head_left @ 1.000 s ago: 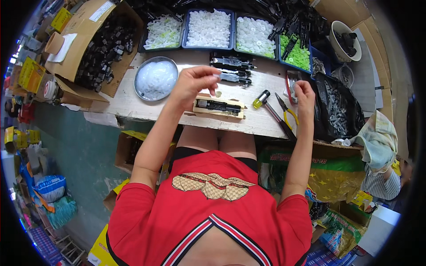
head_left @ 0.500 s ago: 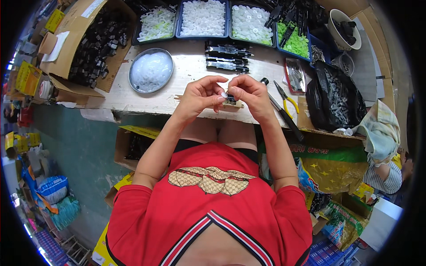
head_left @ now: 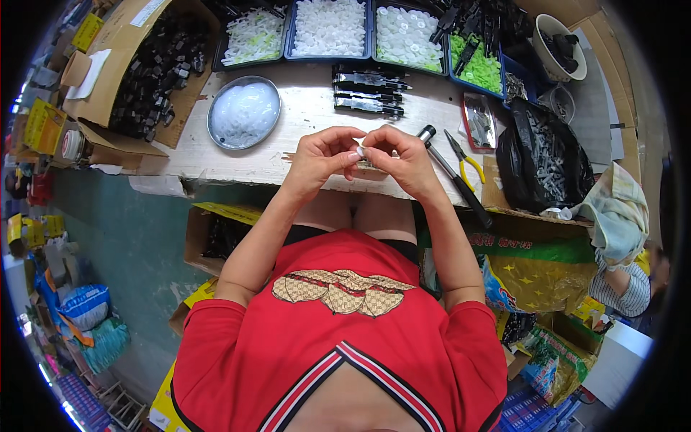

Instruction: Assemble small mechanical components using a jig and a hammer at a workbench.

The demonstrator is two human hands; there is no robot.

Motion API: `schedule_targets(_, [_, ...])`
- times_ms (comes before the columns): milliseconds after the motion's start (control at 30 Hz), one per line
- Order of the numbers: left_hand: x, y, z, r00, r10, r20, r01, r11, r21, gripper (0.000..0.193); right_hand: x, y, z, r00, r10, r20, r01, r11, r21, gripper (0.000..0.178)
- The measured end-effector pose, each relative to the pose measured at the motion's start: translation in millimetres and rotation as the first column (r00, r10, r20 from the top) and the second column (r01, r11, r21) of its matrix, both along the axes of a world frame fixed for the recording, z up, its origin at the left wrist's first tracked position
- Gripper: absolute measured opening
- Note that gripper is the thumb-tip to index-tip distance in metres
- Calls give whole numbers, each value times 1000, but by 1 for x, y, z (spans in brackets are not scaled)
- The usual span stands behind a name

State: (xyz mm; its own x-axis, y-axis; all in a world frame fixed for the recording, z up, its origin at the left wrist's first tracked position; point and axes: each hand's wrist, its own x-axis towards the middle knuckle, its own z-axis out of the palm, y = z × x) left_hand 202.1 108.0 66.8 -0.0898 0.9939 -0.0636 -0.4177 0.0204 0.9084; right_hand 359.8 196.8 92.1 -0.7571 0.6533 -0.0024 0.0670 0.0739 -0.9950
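Observation:
My left hand [head_left: 322, 160] and my right hand [head_left: 401, 160] meet fingertip to fingertip over the near edge of the bench. A small white plastic piece [head_left: 360, 152] shows between them, pinched by both thumbs and fingers. Its exact shape is too small to make out, and the fingers cover most of what lies beneath. Just beyond, several black plastic assemblies with metal strips [head_left: 369, 92] lie in a row. To the right of my right hand rest a hammer [head_left: 455, 176] with a black grip and pliers [head_left: 466, 160] with yellow handles.
A round dish of small translucent pieces [head_left: 245, 113] stands at left, beside a carton [head_left: 92, 101] of black parts. Bins of white pieces [head_left: 330, 29] and green pieces [head_left: 481, 72] line the back. At right sit a black bag of screws [head_left: 548, 162] and another person's gloved hand [head_left: 615, 216].
My right hand has shifted slightly left, its fingertips now against those of my left hand. The black part seen under the right fingers is now hidden.

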Motion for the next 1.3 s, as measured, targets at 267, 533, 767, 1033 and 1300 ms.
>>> schedule_targets(267, [4,-8,-10,982,119,145,-116,993,-30,20,-10,-9,-12,996,-74,-55,92,799,594,8])
schedule_targets(533, [1,-14,-11,983,155,96,-154,988,-16,20,-23,-10,-9,994,-82,-68,104,642,760,8])
schedule_targets(767, [-12,-13,-12,920,281,-272,-286,958,22,22,-23,3,-25,994,-63,89,-25,666,745,6])
schedule_targets(1033, [-27,-14,-27,753,292,-590,-315,947,66,17,-34,4,-35,979,-33,199,-146,569,809,6])
schedule_targets(1300, [-29,-9,-20,685,207,-699,-269,963,22,20,-43,4,-40,956,-53,290,-233,465,854,4])
